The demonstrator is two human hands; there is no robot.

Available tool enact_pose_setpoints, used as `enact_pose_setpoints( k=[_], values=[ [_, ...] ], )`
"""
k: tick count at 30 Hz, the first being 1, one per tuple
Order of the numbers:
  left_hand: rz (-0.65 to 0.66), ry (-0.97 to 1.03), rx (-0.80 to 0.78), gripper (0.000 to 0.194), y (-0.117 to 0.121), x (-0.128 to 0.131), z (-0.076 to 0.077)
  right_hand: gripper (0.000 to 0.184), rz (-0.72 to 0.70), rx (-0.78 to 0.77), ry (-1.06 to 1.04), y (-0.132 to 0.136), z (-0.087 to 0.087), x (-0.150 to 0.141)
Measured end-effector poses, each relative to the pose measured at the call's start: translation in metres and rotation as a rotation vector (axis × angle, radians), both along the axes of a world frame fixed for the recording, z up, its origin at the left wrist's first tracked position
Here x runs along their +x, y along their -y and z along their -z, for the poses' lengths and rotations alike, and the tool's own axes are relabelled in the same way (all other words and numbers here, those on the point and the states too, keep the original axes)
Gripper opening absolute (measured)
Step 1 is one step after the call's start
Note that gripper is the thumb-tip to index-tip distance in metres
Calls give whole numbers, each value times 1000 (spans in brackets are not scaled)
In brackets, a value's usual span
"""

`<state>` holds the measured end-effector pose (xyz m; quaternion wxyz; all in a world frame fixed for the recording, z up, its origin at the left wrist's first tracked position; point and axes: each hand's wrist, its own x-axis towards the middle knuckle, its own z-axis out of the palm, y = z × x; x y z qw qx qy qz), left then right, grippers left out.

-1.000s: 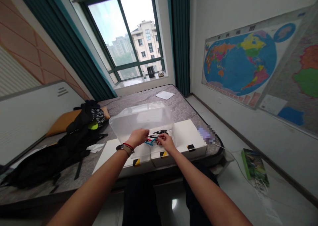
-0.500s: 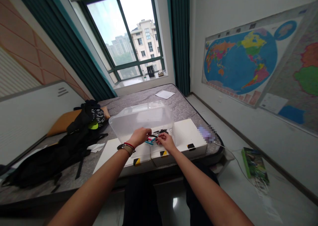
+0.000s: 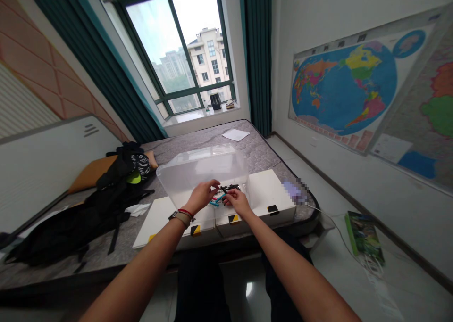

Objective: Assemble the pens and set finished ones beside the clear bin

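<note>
In the head view, my right hand (image 3: 238,202) pinches a short black pen (image 3: 223,190) that slants up to the left. Just left of its upper end is my left hand (image 3: 202,195), its thumb and fingers slightly apart with nothing visible between them. Several dark pens (image 3: 233,187) lie in a heap beyond the fingers. A blue pen (image 3: 216,202) and a bit of red show below the held pen, partly covered by my hands. Around all this stands a clear plastic bin (image 3: 201,166), its opening toward me.
White boxes (image 3: 271,190) with black and yellow corner marks lie under the bin on a grey mattress (image 3: 262,157). A black bag (image 3: 71,223) and clothes spread at left. Paper (image 3: 236,135) rests farther back. A green box (image 3: 364,237) and cable are on the floor at right.
The black pen was held level between both hands half a second ago. Now it tilts upward in my right hand, and my left fingers have lifted and come apart beside it.
</note>
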<state>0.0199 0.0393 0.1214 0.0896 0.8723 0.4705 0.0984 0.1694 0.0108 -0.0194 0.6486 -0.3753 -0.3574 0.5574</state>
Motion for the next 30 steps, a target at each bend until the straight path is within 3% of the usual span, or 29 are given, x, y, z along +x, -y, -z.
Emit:
enact_pose_setpoints(
  k=[5, 13, 18, 30],
  values=[
    [-66, -92, 47, 22, 12, -27, 27, 41, 33, 4, 21, -2, 2, 0],
    [-262, 135, 178, 29, 38, -55, 84, 40, 28, 14, 53, 3, -3, 3],
    [-268, 228, 338, 28, 45, -58, 113, 43, 42, 3, 75, 2, -2, 3],
    [-239, 238, 426, 16, 47, -62, 118, 38, 38, -5, 90, -1, 3, 1]
  ],
)
